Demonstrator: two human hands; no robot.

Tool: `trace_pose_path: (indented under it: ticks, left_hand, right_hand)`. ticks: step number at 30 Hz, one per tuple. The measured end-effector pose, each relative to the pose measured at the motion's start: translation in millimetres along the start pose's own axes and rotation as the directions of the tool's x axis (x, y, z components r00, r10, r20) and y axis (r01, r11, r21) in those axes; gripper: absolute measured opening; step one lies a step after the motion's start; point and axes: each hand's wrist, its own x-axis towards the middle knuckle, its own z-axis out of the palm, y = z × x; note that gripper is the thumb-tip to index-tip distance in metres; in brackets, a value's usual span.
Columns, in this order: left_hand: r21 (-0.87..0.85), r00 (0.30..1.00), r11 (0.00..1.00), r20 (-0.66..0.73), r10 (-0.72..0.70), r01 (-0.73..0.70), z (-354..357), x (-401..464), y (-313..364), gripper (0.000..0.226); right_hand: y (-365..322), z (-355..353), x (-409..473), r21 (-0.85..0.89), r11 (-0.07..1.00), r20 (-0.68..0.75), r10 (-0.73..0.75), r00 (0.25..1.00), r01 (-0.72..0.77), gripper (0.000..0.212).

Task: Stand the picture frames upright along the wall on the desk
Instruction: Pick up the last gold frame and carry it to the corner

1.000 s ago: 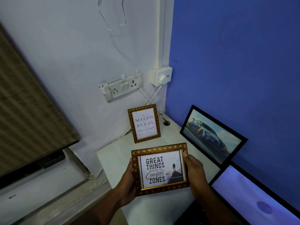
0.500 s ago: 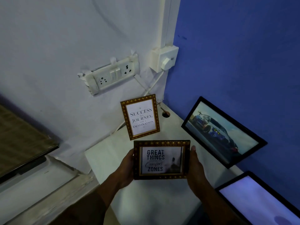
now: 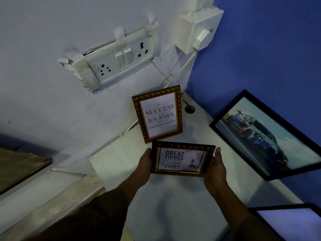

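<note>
I hold a small gold-patterned frame reading "Great Things... Comfort Zones" over the white desk. My left hand grips its left edge and my right hand grips its right edge. The frame is tipped back, its face turned towards me. Just beyond it a matching gold frame reading "Success is a Journey" stands upright against the white wall. A black-framed car picture leans on the blue wall at the right. Another black frame shows at the lower right corner.
A taped white socket plate and a switch box with a cable sit on the wall above the desk. A cable hole lies in the desk's back corner. A window ledge and a blind are at the left.
I have moved closer to the desk corner. The held frame has tipped from lying nearly flat towards upright and has moved towards the standing gold frame. Both hands keep their grip.
</note>
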Motion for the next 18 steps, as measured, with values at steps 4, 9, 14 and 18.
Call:
trace_pose_path:
  ticks: [4,9,14,18]
  left_hand:
    - [0.05,1.0,0.999,-0.008,0.003,-0.003,4,3,-19,0.054]
    - [0.103,0.99,0.988,-0.073,0.123,-0.115,18,-1,-29,0.056]
    - [0.203,0.976,0.969,-0.134,0.169,-0.14,29,8,-26,0.06]
    - [0.337,0.954,0.917,-0.132,0.269,-0.212,27,0,-22,0.045]
  right_hand:
    - [14,-3,11,-0.005,1.0,-0.073,-0.017,0.997,0.016,0.059]
    - [28,-13,11,-0.029,0.999,-0.193,-0.044,0.98,0.039,0.051]
    - [24,-18,7,-0.064,0.998,-0.245,-0.042,0.969,0.027,0.055]
    - [24,-30,1,-0.2,0.979,-0.196,-0.07,0.978,0.03,0.064]
